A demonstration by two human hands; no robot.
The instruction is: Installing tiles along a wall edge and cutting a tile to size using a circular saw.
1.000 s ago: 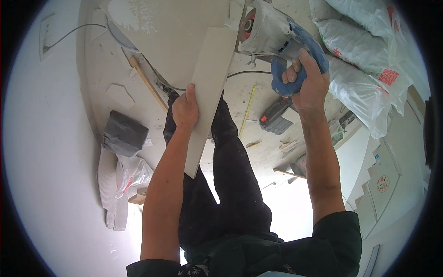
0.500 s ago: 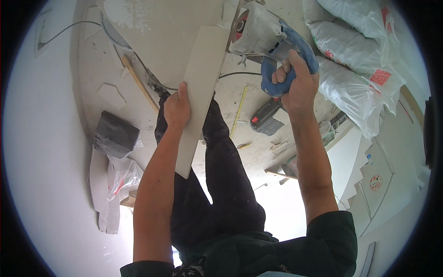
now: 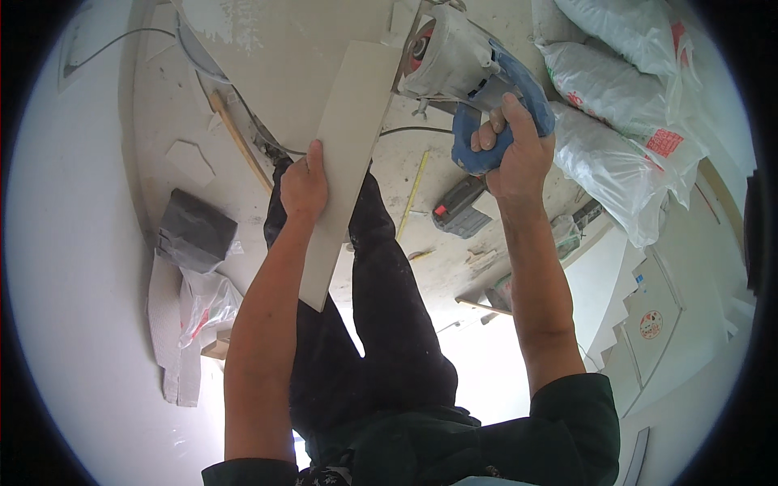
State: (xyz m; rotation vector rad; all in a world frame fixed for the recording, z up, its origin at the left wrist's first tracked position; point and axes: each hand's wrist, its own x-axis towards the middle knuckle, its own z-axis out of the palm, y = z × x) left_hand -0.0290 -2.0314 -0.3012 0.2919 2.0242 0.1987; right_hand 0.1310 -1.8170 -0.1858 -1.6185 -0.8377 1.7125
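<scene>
A long, narrow pale tile strip (image 3: 344, 130) lies slanted over a larger pale slab (image 3: 275, 73), its near end jutting out above my thighs. My left hand (image 3: 304, 188) grips the strip's left edge, thumb lying on top and the other fingers mostly hidden. In my right hand (image 3: 521, 154) is the blue rear handle of a circular saw (image 3: 450, 65), with my fingers wrapped through its loop. The saw's dusty white body sits at the strip's far right end, by the slab's right edge. I cannot see where its blade meets the material.
White plastic sacks (image 3: 604, 89) are piled at the right. On the dusty floor lie a dark grey and red power tool (image 3: 460, 206), a yellow measuring tape (image 3: 413, 194), a wooden stick (image 3: 239, 142) and a dark box (image 3: 197, 230). A black cable (image 3: 417, 129) passes under the strip.
The whole view has shifted slightly. Both hands keep their grips, and the saw and strip stay in nearly the same place relative to each other.
</scene>
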